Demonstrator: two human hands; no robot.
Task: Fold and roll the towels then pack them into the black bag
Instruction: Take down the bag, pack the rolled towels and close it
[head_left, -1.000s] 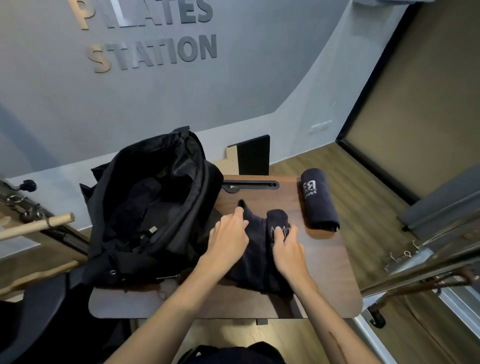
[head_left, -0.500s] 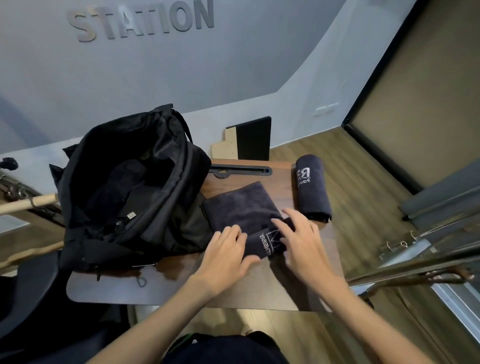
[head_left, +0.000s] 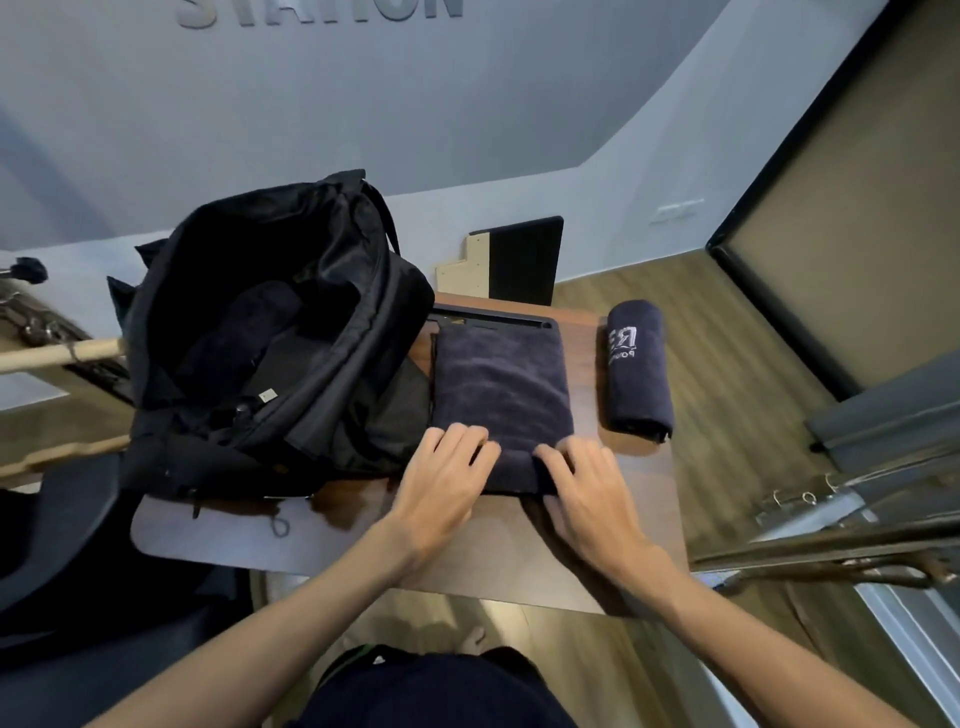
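Note:
A folded dark navy towel (head_left: 498, 384) lies flat on the small wooden table (head_left: 613, 525). Its near edge is curled into the start of a roll. My left hand (head_left: 447, 478) and my right hand (head_left: 587, 478) rest side by side on that curled near edge, fingers bent over it. The open black bag (head_left: 270, 353) stands on the left part of the table, touching the towel's left side, with dark cloth visible inside. A rolled navy towel (head_left: 639, 374) with white lettering lies at the table's far right edge.
A black slot handle (head_left: 493, 323) runs along the table's far edge. A black board (head_left: 524, 260) leans on the wall behind. A wooden bar (head_left: 57, 354) and metal frame parts stand at the left. Metal bars (head_left: 841, 540) cross at the right. A black seat (head_left: 47, 545) sits lower left.
The towel went from bunched under my hands to spread flat. My hands moved to its near edge, and the logo end has turned under into the roll.

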